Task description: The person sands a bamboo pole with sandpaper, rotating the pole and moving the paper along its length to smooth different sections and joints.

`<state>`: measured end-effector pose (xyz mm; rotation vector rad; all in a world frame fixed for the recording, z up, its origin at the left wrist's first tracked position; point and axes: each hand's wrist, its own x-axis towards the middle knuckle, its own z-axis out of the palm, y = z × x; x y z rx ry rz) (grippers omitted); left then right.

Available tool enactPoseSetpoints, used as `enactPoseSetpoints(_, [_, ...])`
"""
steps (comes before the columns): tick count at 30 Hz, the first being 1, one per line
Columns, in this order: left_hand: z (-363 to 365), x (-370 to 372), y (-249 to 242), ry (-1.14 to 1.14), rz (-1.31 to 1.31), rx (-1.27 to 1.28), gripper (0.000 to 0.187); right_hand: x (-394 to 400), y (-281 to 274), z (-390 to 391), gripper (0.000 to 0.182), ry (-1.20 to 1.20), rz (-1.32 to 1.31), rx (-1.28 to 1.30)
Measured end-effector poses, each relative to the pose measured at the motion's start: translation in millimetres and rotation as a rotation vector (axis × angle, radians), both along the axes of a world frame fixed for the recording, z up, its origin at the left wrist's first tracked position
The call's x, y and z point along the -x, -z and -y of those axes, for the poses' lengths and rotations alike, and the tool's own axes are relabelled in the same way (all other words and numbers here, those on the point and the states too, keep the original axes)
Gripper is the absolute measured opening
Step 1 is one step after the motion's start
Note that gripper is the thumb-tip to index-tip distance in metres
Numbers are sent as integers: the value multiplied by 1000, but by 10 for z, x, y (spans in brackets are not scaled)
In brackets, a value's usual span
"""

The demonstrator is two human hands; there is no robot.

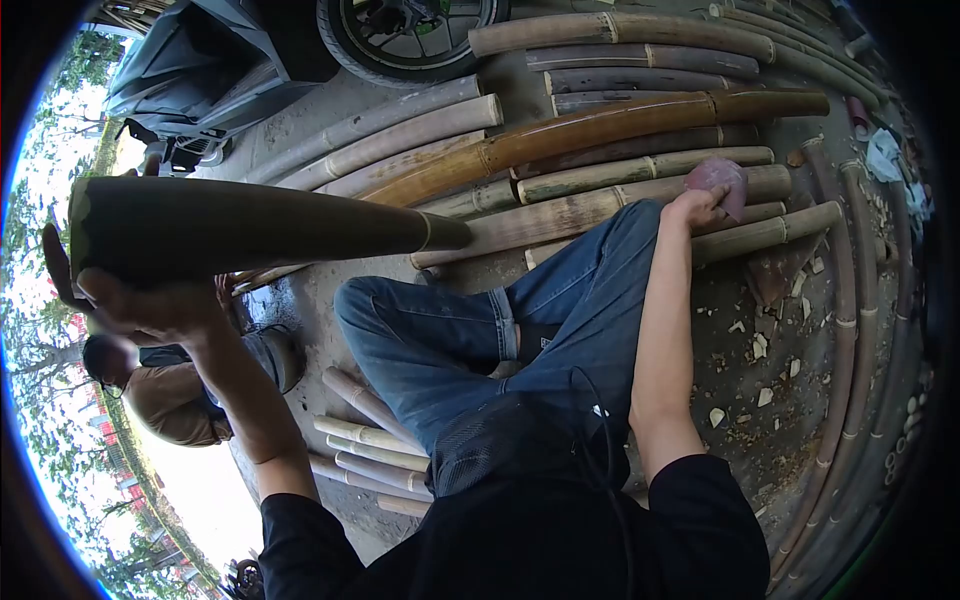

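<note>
Outdoors, left hand under bamboo pole

Smooth dark bamboo pole, matt pinkish cloth, rough concrete ground.

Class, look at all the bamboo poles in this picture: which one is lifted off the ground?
The dark bamboo pole gripped at its end by the left hand. Every other pole lies flat on the ground.

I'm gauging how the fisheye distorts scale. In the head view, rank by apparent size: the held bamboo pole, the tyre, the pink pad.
1. Bamboo pole, in the left hand; nearness inflates it.
2. Tyre, partly cut off.
3. Pink pad, under the right hand.
</note>
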<state>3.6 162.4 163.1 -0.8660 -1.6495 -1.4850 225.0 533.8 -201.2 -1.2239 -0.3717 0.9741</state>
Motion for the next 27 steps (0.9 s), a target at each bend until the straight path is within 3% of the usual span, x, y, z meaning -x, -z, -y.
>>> enactPoseSetpoints(5, [368, 96, 43, -76, -76, 40, 60, 38, -38, 34, 54, -69, 30, -42])
enactPoseSetpoints(9, [353, 36, 51, -125, -3, -121, 55, 20, 2, 10, 51, -90, 105, -23])
enactPoseSetpoints(11, [266, -6, 129, -51, -37, -180, 54, 35, 9, -9, 50, -87, 123, -20])
enactPoseSetpoints(13, [167, -8, 351, -43, -198, 8, 56, 46, 64, -36, 51, -35, 88, 35])
enactPoseSetpoints(15, [-15, 47, 542, 95, -282, -85, 64, 54, 130, -71, 51, -65, 79, -18])
enactPoseSetpoints(17, [-8, 70, 468, 178, -222, -35, 61, 31, 217, -72, 51, -86, 77, -72])
enactPoseSetpoints(18, [2, 71, 422, 256, -160, 16, 58, 10, 252, -56, 48, -263, 135, -92])
enactPoseSetpoints(20, [-70, 86, 364, 365, 38, -139, 50, 49, 323, -20, 44, -551, 324, -245])
enactPoseSetpoints(21, [-123, 91, 349, 392, 57, -169, 47, 181, 268, 78, 43, -547, 414, -470])
enactPoseSetpoints(23, [-73, 187, 379, 335, 30, -114, 45, 344, 98, 400, 40, -652, 698, -604])
enactPoseSetpoints(25, [-38, 242, 366, 290, 5, -66, 44, 467, -28, 785, 39, -999, 636, -428])
enactPoseSetpoints(27, [-3, 252, 332, 257, 19, -142, 48, 650, 16, 1061, 35, -1106, 596, -546])
